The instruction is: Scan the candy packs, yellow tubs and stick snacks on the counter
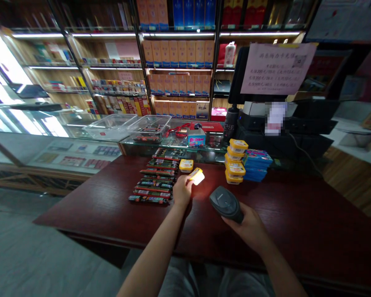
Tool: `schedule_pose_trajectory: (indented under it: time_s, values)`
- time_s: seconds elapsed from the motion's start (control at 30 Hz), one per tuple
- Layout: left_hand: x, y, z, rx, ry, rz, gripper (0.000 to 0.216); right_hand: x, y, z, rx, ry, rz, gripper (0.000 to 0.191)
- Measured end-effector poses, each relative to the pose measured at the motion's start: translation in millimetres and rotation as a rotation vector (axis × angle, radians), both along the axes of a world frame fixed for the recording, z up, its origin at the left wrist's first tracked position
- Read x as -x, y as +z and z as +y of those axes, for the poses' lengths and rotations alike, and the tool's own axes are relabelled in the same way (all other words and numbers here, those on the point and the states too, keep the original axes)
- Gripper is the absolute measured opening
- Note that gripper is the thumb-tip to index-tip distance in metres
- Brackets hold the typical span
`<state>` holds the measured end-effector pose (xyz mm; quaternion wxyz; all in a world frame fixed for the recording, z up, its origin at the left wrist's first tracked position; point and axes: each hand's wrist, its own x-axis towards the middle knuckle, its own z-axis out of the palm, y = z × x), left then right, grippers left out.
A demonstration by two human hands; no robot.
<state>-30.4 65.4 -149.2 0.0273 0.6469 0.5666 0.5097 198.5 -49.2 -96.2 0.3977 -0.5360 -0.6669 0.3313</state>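
Left hand [181, 192]: pinching a tub [197, 177] at its fingertips, over the desk [105, 214]
Right hand [250, 227]: wrapped round a scanner [225, 202], its nose toward the tub
Light on tub: suggests a scan in hand
Next move: calls for a steady tub, lit face toward the scanner
Packets [156, 179]: left of the left hand
Stacked tubs [235, 168]: beyond the right hand

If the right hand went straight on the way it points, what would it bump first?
Probably the yellow-lidded tub in the left hand; the barcode scanner in the right hand points that way, though depth is hard to judge.
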Motion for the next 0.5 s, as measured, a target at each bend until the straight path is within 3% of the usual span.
schedule_pose_trajectory:
  time_s: [0.2,0.33,0.5]
  values:
    - [-0.6,0.9,-1.5,0.003,-0.016,-0.044,0.011,0.1,3.1,-3.2,-0.047,-0.045,-0.113,0.035]
    - [0.8,0.6,-1.3,-0.004,-0.056,-0.079,0.010,-6.0,11.3,-0.6,-0.025,-0.134,-0.475,0.026]
    - [2.4,-1.2,-2.5,-0.038,-0.117,-0.094,0.011,-22.6,-11.0,17.4,-0.150,-0.193,-0.773,0.024]
